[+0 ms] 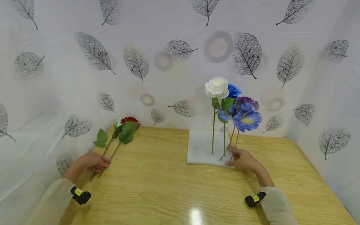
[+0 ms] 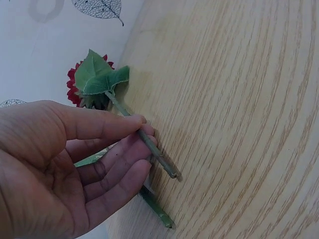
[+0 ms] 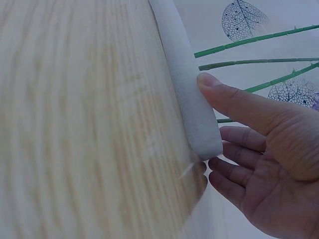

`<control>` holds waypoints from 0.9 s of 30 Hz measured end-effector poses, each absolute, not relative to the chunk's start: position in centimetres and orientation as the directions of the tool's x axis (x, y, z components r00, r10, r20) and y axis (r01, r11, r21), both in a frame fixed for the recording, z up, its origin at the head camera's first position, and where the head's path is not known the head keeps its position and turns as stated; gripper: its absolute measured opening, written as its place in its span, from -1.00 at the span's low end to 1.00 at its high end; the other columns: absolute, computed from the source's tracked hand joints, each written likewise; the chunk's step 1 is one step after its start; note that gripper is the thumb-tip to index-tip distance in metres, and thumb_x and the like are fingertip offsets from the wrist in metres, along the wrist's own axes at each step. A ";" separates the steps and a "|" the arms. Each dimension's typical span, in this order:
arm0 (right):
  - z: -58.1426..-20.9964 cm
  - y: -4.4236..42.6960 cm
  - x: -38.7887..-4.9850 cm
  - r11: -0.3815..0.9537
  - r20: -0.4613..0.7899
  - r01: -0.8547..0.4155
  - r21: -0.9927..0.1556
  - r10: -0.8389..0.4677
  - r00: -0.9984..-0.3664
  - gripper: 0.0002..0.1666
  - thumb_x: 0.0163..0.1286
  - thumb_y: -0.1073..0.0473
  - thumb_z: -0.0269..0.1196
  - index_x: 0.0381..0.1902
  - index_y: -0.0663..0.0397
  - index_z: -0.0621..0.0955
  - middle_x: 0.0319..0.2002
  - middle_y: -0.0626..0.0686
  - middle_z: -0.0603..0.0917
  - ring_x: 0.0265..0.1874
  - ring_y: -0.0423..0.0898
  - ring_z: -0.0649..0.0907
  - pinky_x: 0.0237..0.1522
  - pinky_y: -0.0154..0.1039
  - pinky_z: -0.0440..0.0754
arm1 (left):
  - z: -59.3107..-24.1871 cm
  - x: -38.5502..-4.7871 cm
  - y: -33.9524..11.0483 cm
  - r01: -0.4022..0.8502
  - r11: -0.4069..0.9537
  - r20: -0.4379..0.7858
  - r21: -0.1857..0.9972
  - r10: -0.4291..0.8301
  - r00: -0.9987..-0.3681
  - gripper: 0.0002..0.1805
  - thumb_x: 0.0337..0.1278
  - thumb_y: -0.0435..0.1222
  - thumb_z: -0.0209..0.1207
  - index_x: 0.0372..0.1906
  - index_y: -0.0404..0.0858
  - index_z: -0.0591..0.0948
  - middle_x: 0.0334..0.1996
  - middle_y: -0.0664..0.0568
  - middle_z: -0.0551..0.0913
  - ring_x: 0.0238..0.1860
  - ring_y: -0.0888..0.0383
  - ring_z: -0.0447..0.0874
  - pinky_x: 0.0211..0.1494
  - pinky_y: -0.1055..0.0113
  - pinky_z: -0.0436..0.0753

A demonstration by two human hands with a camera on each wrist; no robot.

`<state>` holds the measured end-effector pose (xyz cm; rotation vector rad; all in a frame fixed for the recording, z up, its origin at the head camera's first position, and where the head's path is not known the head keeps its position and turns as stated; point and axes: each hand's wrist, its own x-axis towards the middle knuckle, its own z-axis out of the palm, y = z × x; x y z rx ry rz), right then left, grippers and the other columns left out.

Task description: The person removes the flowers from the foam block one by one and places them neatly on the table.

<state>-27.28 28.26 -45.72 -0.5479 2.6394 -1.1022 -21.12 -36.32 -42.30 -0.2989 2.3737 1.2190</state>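
At the left of the table, my left hand (image 1: pixel 94 161) pinches the stem of a red flower (image 1: pixel 131 119) between thumb and fingertips. A second stem (image 2: pixel 157 209) lies below those fingers; it belongs to a flower with a whitish bloom (image 1: pixel 117 123), mostly hidden by leaves. My right hand (image 1: pixel 244 160) holds the right front corner of a white foam block (image 1: pixel 198 151), thumb on its front edge and fingers along its side. On the block stand a white rose (image 1: pixel 217 87), a blue rose (image 1: pixel 234 91), a blue-violet flower (image 1: pixel 247 117) and a purple flower (image 1: pixel 254 103), some stems leaning.
The wooden table (image 1: pixel 157 187) runs beneath both hands. A pale curtain with leaf prints (image 1: pixel 178 49) encloses it at the back and sides. Black wrist cameras (image 1: pixel 80 196) sit on both sleeves.
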 end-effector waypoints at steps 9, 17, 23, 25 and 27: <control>-45.7 28.2 -27.2 0.643 -0.062 -0.259 -0.721 -0.432 -0.900 0.04 0.29 0.02 0.47 0.52 0.38 0.23 0.52 0.47 0.14 0.45 0.46 0.26 0.34 0.29 0.44 | -42.4 -21.3 -36.5 -0.381 0.612 -0.489 0.693 0.010 -0.872 -0.57 0.28 -0.36 0.27 0.18 -0.51 0.62 -0.21 0.06 0.81 -0.22 0.23 0.73 -0.12 0.26 0.76; -45.7 28.3 -27.2 0.638 -0.058 -0.263 -0.724 -0.436 -0.898 0.04 0.30 0.03 0.47 0.52 0.38 0.23 0.52 0.48 0.13 0.46 0.46 0.25 0.33 0.29 0.45 | -42.4 -21.4 -36.5 -0.373 0.629 -0.487 0.682 0.009 -0.874 -0.55 0.31 -0.34 0.26 0.20 -0.54 0.59 -0.17 0.01 0.80 -0.18 0.18 0.74 -0.10 0.22 0.77; -45.7 28.3 -27.2 0.640 -0.058 -0.263 -0.722 -0.435 -0.899 0.04 0.29 0.02 0.47 0.53 0.37 0.23 0.52 0.48 0.13 0.46 0.46 0.26 0.33 0.29 0.45 | -42.6 -21.6 -36.6 -0.376 0.634 -0.491 0.676 0.007 -0.871 -0.54 0.32 -0.33 0.25 0.21 -0.54 0.58 -0.16 0.00 0.79 -0.16 0.17 0.74 -0.08 0.20 0.76; -45.7 28.2 -27.2 0.642 -0.055 -0.267 -0.719 -0.435 -0.899 0.04 0.29 0.03 0.47 0.52 0.37 0.23 0.52 0.48 0.14 0.46 0.46 0.26 0.33 0.29 0.45 | -42.7 -21.7 -36.6 -0.374 0.638 -0.492 0.673 0.008 -0.870 -0.53 0.32 -0.33 0.25 0.21 -0.54 0.57 -0.14 -0.03 0.79 -0.16 0.16 0.73 -0.07 0.19 0.76; -45.7 28.3 -27.2 0.642 -0.052 -0.272 -0.717 -0.438 -0.898 0.04 0.30 0.03 0.47 0.52 0.38 0.23 0.52 0.48 0.14 0.45 0.46 0.27 0.34 0.29 0.44 | -42.7 -21.7 -36.7 -0.373 0.641 -0.492 0.671 0.008 -0.870 -0.53 0.32 -0.33 0.25 0.21 -0.54 0.57 -0.12 -0.07 0.78 -0.15 0.15 0.73 -0.06 0.18 0.76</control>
